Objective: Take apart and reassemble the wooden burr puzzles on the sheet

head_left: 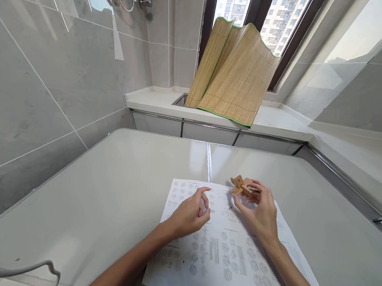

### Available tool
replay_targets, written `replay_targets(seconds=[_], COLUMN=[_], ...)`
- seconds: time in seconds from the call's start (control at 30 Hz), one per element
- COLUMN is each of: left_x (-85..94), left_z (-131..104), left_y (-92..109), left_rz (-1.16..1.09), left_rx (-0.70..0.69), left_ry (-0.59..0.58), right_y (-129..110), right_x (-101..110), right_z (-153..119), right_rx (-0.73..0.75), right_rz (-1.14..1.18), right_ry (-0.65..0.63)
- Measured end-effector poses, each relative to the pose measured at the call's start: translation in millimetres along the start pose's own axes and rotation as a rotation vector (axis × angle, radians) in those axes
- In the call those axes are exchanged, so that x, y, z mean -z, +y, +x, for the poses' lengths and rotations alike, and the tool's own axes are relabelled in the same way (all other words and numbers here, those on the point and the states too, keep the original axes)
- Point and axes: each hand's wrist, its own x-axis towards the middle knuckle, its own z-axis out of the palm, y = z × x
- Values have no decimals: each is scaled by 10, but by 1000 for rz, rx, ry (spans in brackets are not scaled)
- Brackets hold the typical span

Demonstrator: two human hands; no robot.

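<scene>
Between the fingertips and thumb of my right hand (260, 208) is a small wooden puzzle (240, 185) made of several interlocked flat pieces, held near the top edge of a large printed sheet (216, 245). My left hand (192, 212) is over the left part of the sheet, apart from the puzzle. Its fingers are curled loosely with gaps between them, and nothing is in them. Small line drawings and text cover the sheet, which lies on the pale table (112, 198). My forearms and hands hide parts of it.
Behind the table, a folded bamboo mat (235, 77) leans on the white ledge (155, 100) by the window. A grey cable or strap (23, 270) lies at the lower left edge. Grey tiled walls (54, 78) stand on both sides.
</scene>
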Motion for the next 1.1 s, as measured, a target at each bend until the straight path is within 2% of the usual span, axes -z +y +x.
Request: replay_targets(seconds=[0.43, 0.57, 0.7, 0.77, 0.83, 0.97, 1.03, 1.1], left_x=[47, 118, 274, 375, 467, 567, 576, 574], left_z=[7, 60, 134, 162, 181, 197, 197, 196], left_y=[-9, -63, -194, -264, -318, -348, -335, -319], left_rz=[48, 73, 133, 162, 176, 120, 97, 95], left_rx=[-33, -17, 43, 67, 80, 161, 180, 183], left_ry=[36, 122, 279, 392, 454, 514, 514, 509], right_y=[69, 7, -49, -71, -99, -167, -187, -190], right_x=[-22, 14, 9, -20, -61, -139, -161, -172], right_z=[-25, -13, -50, -97, -154, -249, -267, -269], right_rx=[9, -6, 120, 229, 304, 333, 327, 306], right_rz=[-319, -426, -221, -71, 30, 68, 70, 75], right_ry=[-13, 7, 62, -37, -226, -550, -616, -627])
